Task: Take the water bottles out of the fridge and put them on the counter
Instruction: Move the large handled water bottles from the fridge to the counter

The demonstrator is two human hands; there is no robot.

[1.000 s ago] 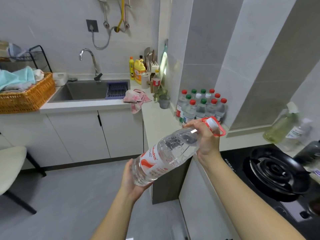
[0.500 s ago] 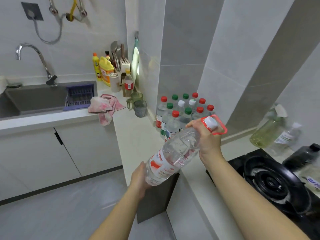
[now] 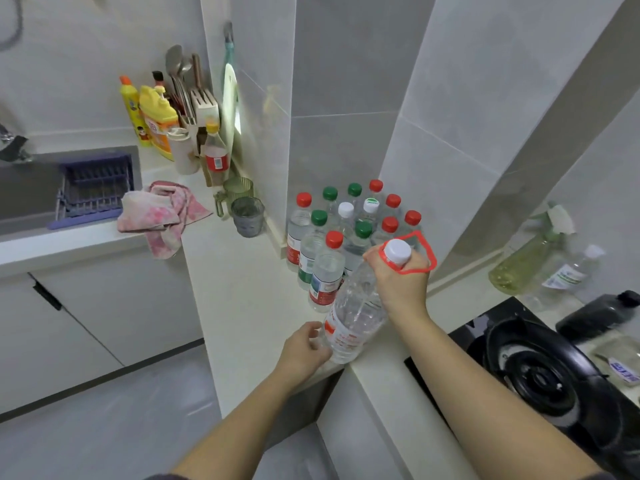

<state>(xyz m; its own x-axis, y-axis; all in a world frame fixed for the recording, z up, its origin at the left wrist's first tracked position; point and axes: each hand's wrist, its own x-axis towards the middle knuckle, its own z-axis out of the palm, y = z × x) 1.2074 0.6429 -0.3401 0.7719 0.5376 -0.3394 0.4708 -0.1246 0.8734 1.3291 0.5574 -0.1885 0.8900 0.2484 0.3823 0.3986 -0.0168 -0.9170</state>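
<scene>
A large clear water bottle with a white cap and red carry ring leans over the counter near its front corner. My right hand grips its neck just under the cap. My left hand holds the bottom end, fingers curled round it. Just behind stands a cluster of several small water bottles with red, green and white caps, packed into the wall corner. The fridge is out of view.
A black gas hob lies right of the counter, with a spray bottle and other bottles behind it. Two cups, a pink cloth, detergent bottles and the sink sit to the left.
The big bottle has swung from nearly flat to steeply tilted and come down over the counter's corner, close to the small bottles. Both hands kept their hold. The view moved closer and rightward.
</scene>
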